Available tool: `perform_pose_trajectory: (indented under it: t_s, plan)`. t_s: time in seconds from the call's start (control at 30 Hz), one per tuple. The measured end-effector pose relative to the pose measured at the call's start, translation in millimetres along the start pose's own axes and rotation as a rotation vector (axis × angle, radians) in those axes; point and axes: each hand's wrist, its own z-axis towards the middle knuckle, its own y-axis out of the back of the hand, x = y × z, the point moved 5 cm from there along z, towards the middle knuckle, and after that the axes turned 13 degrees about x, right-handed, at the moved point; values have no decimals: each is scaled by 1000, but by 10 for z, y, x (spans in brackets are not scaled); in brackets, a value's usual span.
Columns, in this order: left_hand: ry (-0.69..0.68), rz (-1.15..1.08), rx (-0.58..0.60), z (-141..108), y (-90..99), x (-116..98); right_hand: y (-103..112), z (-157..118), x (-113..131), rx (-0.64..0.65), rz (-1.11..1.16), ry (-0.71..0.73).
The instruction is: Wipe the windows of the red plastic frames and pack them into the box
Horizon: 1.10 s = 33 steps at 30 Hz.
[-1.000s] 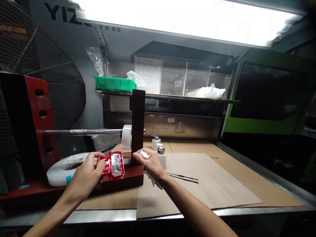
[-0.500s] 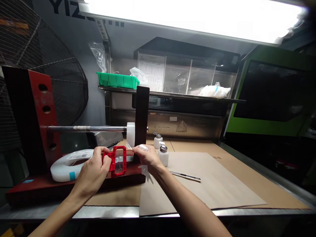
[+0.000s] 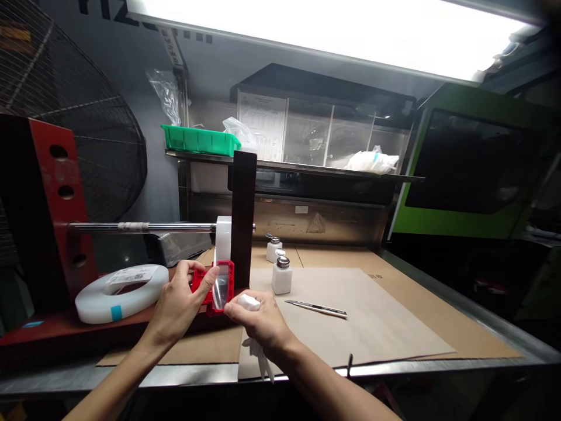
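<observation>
My left hand [image 3: 178, 301] is closed on a red plastic frame [image 3: 231, 280] with a rectangular opening, its thumb lying across the near side. A strip of clear film [image 3: 221, 290] comes down from the narrow roll [image 3: 224, 237] on the metal rod and passes over the frame's opening. My right hand [image 3: 260, 318] is closed around a crumpled white cloth [image 3: 249, 302], whose loose ends hang below the palm. Its thumb and forefinger are pinched together at the frame's lower right corner; whether they grip the film's end there I cannot tell.
A red and black stand [image 3: 243, 204] carries the rod [image 3: 175, 227]. On its base lies a large film roll [image 3: 116, 294]. Two white pump bottles [image 3: 281, 279] and a utility knife [image 3: 316, 309] sit on the cardboard [image 3: 372, 316]. A green bin [image 3: 199, 140] stands on the shelf.
My right hand has moved down from beside the roll to the frame's lower corner, and the film now stretches over the opening. The frame has come beneath the roll. The view has shifted slightly.
</observation>
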Motion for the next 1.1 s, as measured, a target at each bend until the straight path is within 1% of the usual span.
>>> perform_pose_trajectory:
  t_s: [0.1, 0.43, 0.63, 0.7, 0.8, 0.87, 0.93, 0.97, 1.03, 1.1]
  plan:
    - [-11, -16, -9, -3, 2, -9, 31, -16, -7, -10, -65, -3]
    - [23, -36, -34, -46, -8, -52, 43, -33, -41, -23, -151, -43]
    - [0, -15, -60, -5, -6, -7, 84, -17, -19, 15, -269, -58]
    - [-11, -16, -74, 6, -5, 6, 112, -24, 60, 3, -363, 17]
    - [-17, -14, -88, 3, -7, 12, 111, -59, 259, -15, -517, 231]
    - [-19, -3, -95, -7, -4, 6, 57, -60, 345, 64, -581, 295]
    - [-21, 16, -103, -15, 5, -5, -15, -34, 377, 178, -650, 283]
    - [-22, 26, -105, -17, 9, -10, -40, -18, 381, 214, -689, 263]
    - [-23, 43, -108, -16, 16, -14, -67, 17, 386, 236, -762, 230]
    - [-24, 56, -108, -11, 20, -13, -64, 50, 389, 218, -791, 208]
